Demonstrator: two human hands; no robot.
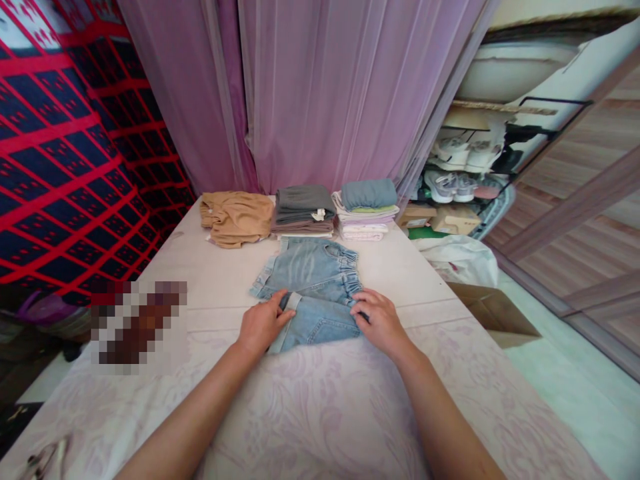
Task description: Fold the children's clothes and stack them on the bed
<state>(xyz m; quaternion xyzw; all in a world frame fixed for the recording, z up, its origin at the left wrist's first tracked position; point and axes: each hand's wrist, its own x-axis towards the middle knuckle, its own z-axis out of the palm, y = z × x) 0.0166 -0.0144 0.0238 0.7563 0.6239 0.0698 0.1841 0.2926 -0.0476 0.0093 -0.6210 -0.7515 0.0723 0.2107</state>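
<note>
A pair of light blue denim shorts [313,277] lies sideways on the cloth-covered table, its elastic waistband to the right and rolled cuffs to the left. The near leg is partly turned over, showing a back pocket. My left hand [263,323] pinches the near leg's cuff between thumb and fingers. At the waistband, my right hand [380,321] has its fingers closed on the denim near the side edge. Past the shorts are tan trousers [237,217], a pile of folded dark clothes [304,208] and a pile of folded light clothes [367,223] topped by a blue-grey piece.
The table [320,413] has a pale floral cover. Behind it hang purple curtains [320,93]. To the right stand a shoe rack [450,190], a white bag [465,257] and an open cardboard box [493,313]. A pixelated patch hides something on the left.
</note>
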